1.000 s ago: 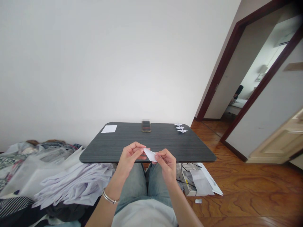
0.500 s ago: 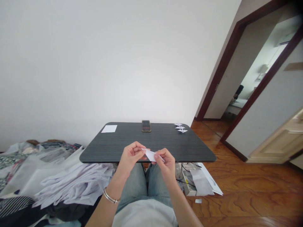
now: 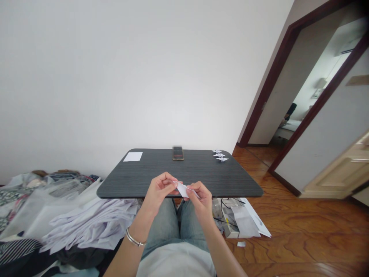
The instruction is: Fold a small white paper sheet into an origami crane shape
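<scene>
A small folded piece of white paper [image 3: 182, 189] is held between both hands above the near edge of the dark table [image 3: 127, 181]. My left hand [image 3: 161, 188] pinches its left end between thumb and fingers. My right hand [image 3: 200, 196] grips the other end, thumb on top, covering part of the paper. At the table's far right, several white paper cranes [image 3: 220, 156] stand in a short row. White square sheets [image 3: 133, 156] lie at the far left corner; whether one or a stack, I cannot tell.
A phone [image 3: 178, 153] rests at the table's back edge, by the wall. Piled clothes [image 3: 92, 223] fill the floor on the left. Below the table's right side are a white box [image 3: 230, 229], cables and papers. A doorway [image 3: 276, 77] opens at right.
My right thumb and fingers have shifted slightly to the left along the paper. My left hand keeps its pinch in nearly the same place.
</scene>
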Available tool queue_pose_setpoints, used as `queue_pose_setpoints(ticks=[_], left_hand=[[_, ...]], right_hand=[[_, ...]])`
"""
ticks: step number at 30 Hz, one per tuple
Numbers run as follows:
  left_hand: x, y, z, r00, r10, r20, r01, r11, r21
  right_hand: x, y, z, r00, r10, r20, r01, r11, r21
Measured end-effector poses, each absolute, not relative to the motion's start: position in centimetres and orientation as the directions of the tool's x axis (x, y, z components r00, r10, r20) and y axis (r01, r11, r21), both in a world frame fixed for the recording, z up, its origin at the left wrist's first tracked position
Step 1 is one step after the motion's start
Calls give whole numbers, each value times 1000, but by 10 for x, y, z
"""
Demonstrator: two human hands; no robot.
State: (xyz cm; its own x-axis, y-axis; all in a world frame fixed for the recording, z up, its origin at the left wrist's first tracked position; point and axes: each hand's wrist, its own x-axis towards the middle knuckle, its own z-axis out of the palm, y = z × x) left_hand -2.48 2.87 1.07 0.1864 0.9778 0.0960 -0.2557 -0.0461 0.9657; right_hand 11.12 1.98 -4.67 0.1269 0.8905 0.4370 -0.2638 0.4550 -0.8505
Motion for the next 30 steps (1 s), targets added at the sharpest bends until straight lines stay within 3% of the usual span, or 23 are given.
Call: queue_pose_setpoints(ticks=[6,19,30], left_hand=[[-27,30,14,327,941,83,-178,-24,984],[-27,32,8,292,949,117,-214,-54,975],[-17,30,7,280,953,119,-218,-57,974]], right_hand=[[112,18,-45,102,882,460,-272,469,-840],[111,17,-49,73,893,444,-444,428,-788],[108,17,-48,85,871,484,-374,479,-795]])
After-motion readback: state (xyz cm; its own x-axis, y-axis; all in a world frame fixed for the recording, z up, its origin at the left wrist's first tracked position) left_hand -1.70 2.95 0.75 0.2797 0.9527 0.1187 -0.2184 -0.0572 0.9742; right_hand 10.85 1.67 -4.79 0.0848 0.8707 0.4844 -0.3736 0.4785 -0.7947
